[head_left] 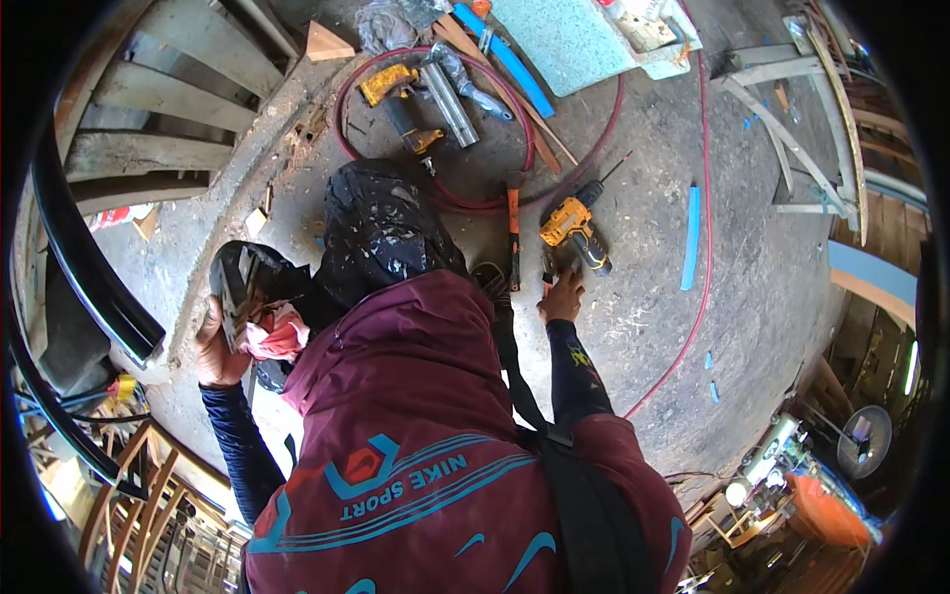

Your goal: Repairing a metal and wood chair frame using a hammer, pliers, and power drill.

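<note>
My left hand is at the left, its fingers and thumb closed on the edge of a dark open bag. A crumpled pinkish-red cloth shows at the bag, next to my fingers. My right hand reaches down to the concrete floor, fingers closed on a small tool with an orange-and-dark handle, whose kind is mostly hidden. Just beyond my right hand lies a yellow-and-black cordless drill with a long bit. A hammer with an orange-and-black handle lies left of my right hand.
A yellow power tool and metal channel pieces lie ahead inside a red hose loop. Blue strips rest on the floor. Black curved tubing and wooden slats stand at left, a wooden frame at right.
</note>
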The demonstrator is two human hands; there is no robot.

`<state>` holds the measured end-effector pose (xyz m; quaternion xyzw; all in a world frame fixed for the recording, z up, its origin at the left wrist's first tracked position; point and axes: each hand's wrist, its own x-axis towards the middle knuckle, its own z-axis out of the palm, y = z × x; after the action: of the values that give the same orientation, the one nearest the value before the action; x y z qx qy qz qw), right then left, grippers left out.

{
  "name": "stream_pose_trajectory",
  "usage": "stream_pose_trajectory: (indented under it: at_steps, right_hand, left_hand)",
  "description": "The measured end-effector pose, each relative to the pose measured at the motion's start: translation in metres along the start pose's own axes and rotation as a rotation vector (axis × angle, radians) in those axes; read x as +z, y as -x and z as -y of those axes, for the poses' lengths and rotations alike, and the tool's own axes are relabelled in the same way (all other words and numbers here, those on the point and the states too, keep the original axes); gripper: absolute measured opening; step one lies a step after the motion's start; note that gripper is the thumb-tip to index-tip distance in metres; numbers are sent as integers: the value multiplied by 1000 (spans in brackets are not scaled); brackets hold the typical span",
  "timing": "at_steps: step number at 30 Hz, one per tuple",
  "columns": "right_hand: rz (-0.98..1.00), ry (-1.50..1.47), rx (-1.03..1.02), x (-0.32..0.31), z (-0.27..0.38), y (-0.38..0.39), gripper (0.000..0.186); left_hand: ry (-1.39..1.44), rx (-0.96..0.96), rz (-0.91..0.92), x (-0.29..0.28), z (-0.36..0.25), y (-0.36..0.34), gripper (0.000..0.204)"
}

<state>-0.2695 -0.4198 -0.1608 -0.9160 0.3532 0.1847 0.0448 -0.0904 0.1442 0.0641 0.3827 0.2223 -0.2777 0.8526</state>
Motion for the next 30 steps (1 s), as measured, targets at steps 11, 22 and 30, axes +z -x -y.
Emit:
stream_pose_trajectory:
  at_steps: [11, 22, 30]
  right_hand:
    - [646, -1402, 157, -92, 53, -3, 33]
    - [898, -889, -1213, -266, 325, 72, 39]
    - [554, -433, -1363, -232, 363, 119, 49]
  left_hand:
    - [216, 157, 162, -34, 35, -6, 50]
    - [101, 176, 475, -23, 29, -28, 44]
    - [94, 243, 418, -12, 38, -19, 40]
